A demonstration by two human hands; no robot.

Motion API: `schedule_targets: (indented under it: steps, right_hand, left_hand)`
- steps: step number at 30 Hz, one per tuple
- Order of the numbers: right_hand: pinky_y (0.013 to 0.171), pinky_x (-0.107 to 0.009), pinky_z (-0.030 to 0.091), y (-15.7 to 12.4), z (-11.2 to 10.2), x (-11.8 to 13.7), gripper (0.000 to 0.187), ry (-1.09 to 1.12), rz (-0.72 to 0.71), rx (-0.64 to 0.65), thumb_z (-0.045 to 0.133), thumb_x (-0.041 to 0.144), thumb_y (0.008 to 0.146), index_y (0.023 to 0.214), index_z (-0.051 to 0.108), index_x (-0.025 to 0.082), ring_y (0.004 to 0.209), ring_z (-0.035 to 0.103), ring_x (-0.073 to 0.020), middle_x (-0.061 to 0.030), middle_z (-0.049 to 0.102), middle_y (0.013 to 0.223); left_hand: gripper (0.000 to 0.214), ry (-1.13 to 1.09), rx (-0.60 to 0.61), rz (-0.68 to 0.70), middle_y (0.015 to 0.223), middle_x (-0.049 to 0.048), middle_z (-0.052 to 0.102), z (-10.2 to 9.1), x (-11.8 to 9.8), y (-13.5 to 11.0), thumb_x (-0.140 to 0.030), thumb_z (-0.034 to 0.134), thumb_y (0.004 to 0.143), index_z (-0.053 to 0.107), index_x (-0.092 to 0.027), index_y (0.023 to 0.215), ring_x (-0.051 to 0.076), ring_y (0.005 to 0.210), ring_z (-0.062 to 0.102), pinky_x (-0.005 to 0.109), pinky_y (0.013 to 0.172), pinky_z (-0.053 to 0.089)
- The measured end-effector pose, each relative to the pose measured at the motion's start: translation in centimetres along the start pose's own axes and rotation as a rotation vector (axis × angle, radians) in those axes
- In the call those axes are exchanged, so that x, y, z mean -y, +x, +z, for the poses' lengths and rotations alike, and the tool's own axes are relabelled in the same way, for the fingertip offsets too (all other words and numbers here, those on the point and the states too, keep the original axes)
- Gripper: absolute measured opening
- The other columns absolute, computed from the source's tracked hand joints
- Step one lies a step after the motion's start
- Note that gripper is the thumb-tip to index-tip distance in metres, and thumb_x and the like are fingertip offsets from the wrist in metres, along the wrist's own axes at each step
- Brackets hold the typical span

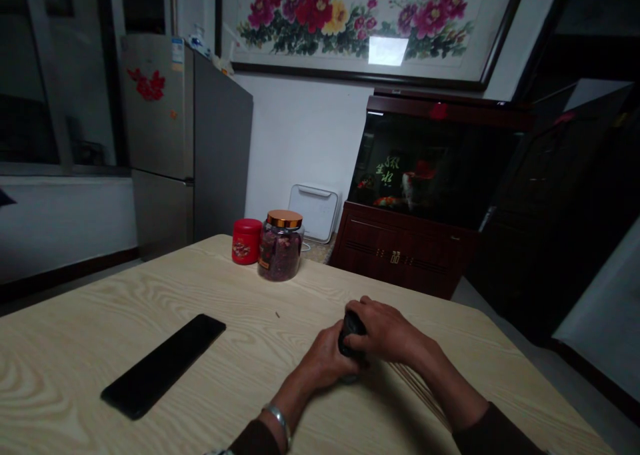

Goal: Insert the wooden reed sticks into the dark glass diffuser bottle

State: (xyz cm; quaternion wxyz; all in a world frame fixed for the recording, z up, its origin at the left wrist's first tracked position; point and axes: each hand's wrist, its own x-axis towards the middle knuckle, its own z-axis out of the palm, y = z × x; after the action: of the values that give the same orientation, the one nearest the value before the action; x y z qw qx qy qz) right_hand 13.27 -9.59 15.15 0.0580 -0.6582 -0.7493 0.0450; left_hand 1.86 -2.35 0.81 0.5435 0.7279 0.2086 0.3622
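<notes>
A dim room opens out beyond the bench, with a large framed painting of crimson and pink peonies (320, 21) hanging high on the white far wall. Below it on the right stands a glass aquarium (430, 168) with a few orange-red fish inside, set on a glossy dark-red wooden cabinet (400, 251). To the far left stands a tall brushed-silver refrigerator (160, 108) with red paper-cut flowers stuck to its door, beside a dark window (50, 75).

The pale, wood-grained bench (65, 375) fills the near part of the view. A slim black smartphone (163, 365) lies face up at its left, angled across the grain. Toward the far edge, a clear glass jar (281, 253) with a gold lid, packed with dried dark-red flower buds, stands just beside a small red cylindrical tin (247, 241). Behind them, off the bench, a flat white plastic case (314, 212) leans upright.

Near the middle of the bench, the left hand (325, 358), with a silver bangle (280, 421) at its wrist, and the right hand (385, 328) are both closed around a dark rounded object (351, 328). The fingers hide most of it, so its kind cannot be told.
</notes>
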Motion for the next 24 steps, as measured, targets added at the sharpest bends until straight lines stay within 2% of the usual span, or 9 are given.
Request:
schedule_targets:
  steps: [3,5,7,10,13,16,20,24]
  right_hand:
    - [0.08,-0.031,0.042,-0.7,-0.9,-1.0,0.037,0.218,-0.108,-0.109,0.064,0.021,0.07,0.106,0.054,0.024,0.092,0.056,-0.0203,-0.0036,0.058,0.102]
    - [0.078,-0.03,0.043,-1.7,-0.8,-2.0,0.038,0.435,-0.091,-0.221,0.064,0.022,0.073,0.107,0.047,0.025,0.089,0.056,-0.0186,-0.0019,0.057,0.101]
    - [0.075,-0.03,0.045,-3.2,0.4,-3.0,0.038,0.654,-0.018,-0.318,0.065,0.03,0.076,0.105,0.041,0.025,0.085,0.057,-0.0184,-0.0011,0.057,0.096]
    - [0.072,-0.03,0.046,-5.7,4.5,-4.2,0.039,0.859,0.101,-0.425,0.066,0.038,0.077,0.102,0.04,0.025,0.083,0.058,-0.0192,-0.0009,0.057,0.092]
    - [0.079,-0.032,0.048,-7.8,9.3,-4.4,0.038,0.924,0.232,-0.454,0.066,0.043,0.077,0.103,0.043,0.026,0.091,0.061,-0.0218,-0.0026,0.061,0.099]
    - [0.085,-0.036,0.048,-8.9,12.6,-3.5,0.038,0.966,0.288,-0.47,0.062,0.049,0.077,0.104,0.045,0.027,0.094,0.064,-0.0236,-0.0034,0.064,0.1]
    - [0.091,-0.038,0.047,-9.1,14.5,-2.4,0.039,0.813,0.276,-0.499,0.059,0.046,0.077,0.109,0.046,0.027,0.101,0.063,-0.0257,-0.0055,0.065,0.104]
    - [0.092,-0.038,0.047,-9.6,15.3,-2.5,0.041,0.664,0.263,-0.438,0.061,0.038,0.077,0.113,0.046,0.028,0.105,0.061,-0.0262,-0.0066,0.063,0.113]
  left_hand:
    - [0.053,0.082,-0.029,-0.016,0.088,0.0017,0.068,-0.1,-0.3,-0.1,-0.022,0.083,0.055,0.063,-0.015,0.103,0.018,0.077,0.058,0.023,0.063,0.043]
    - [0.052,0.12,-0.045,-0.016,0.087,0.001,0.067,-0.2,-0.5,-0.1,-0.028,0.084,0.056,0.064,-0.016,0.102,0.018,0.077,0.058,0.024,0.066,0.043]
    - [0.054,0.142,-0.043,-0.007,0.087,0.0008,0.066,-0.2,-0.7,-0.2,-0.032,0.084,0.057,0.063,-0.017,0.105,0.018,0.079,0.058,0.025,0.068,0.044]
    - [0.055,0.153,-0.036,-0.004,0.089,0.002,0.066,-0.2,-0.8,-0.3,-0.034,0.084,0.058,0.063,-0.017,0.107,0.019,0.081,0.059,0.026,0.071,0.044]
    - [0.058,0.159,-0.049,-0.012,0.091,0.0026,0.066,-0.1,-0.7,-0.4,-0.035,0.083,0.058,0.062,-0.018,0.109,0.019,0.082,0.058,0.026,0.071,0.043]
    - [0.06,0.163,-0.056,-0.022,0.091,0.0022,0.065,0.0,-0.6,-0.4,-0.035,0.083,0.059,0.06,-0.018,0.111,0.019,0.082,0.057,0.026,0.07,0.043]
    - [0.059,0.158,-0.051,-0.03,0.089,0.0015,0.064,0.0,-0.7,-0.5,-0.036,0.083,0.06,0.058,-0.019,0.111,0.018,0.081,0.057,0.025,0.07,0.042]
    - [0.056,0.15,-0.046,-0.024,0.09,0.0016,0.064,-0.1,-0.8,-0.5,-0.036,0.082,0.061,0.058,-0.018,0.108,0.018,0.081,0.056,0.025,0.071,0.042]
